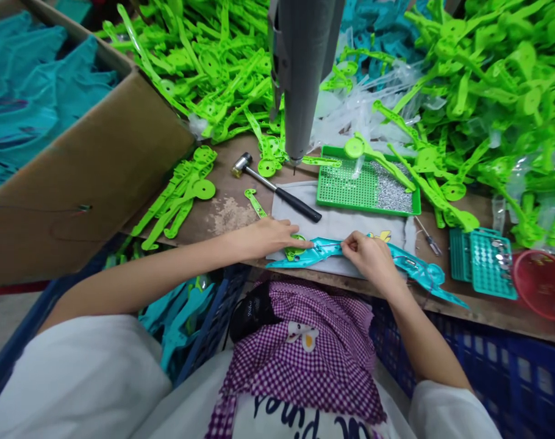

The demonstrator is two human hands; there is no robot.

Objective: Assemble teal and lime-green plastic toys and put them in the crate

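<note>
My left hand lies flat on a teal plastic part and a small green piece at the bench's front edge, fingers stretched out and pressing down. My right hand is closed in a pinch on a thin metal pin or spring lying on the same teal part. Both rest on a grey cloth.
A small hammer lies behind my hands. A grey machine column hangs above. A green tray of screws, teal trays, a red bowl, a cardboard box and heaps of green parts surround them.
</note>
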